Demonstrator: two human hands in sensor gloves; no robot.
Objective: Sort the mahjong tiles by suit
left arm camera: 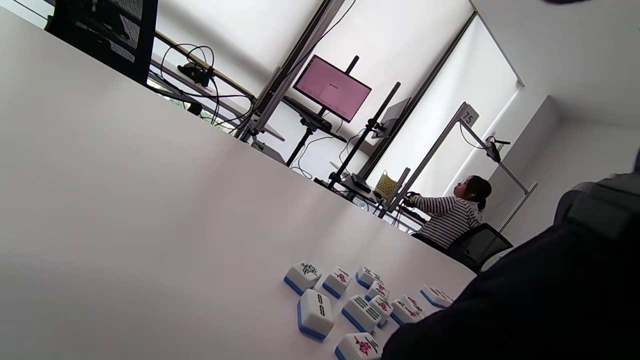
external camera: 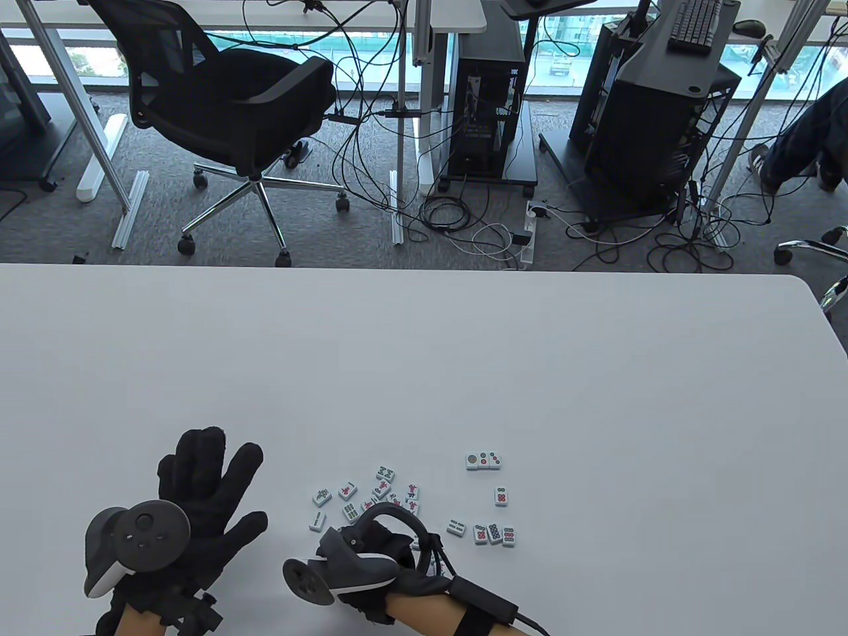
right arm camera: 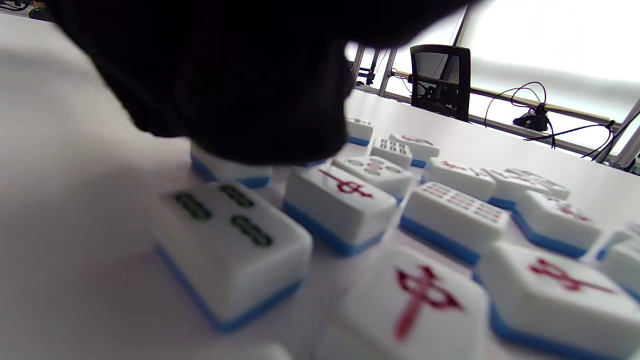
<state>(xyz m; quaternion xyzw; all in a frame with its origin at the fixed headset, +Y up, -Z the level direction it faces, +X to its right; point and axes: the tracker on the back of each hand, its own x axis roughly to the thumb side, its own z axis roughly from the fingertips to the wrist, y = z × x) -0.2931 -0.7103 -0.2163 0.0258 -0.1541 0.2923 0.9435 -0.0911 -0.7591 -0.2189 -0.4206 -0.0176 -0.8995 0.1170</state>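
Mid-sort: a gloved right hand point(external camera: 371, 553) reaches into the loose cluster of small white, blue-backed mahjong tiles point(external camera: 368, 498) on the matt white worktop point(external camera: 424, 371).

Table view: left hand point(external camera: 199, 493) rests flat, fingers spread; sorted rows lie right. Left wrist view: glossy rounded blocks. Right wrist view: fingers over one tile, grip unclear; next, a clean pinch.

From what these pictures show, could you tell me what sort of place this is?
Most likely an office or lab workspace: a white table with mahjong tiles, a black office chair, computer towers with tangled floor cables, and a monitor on a stand.
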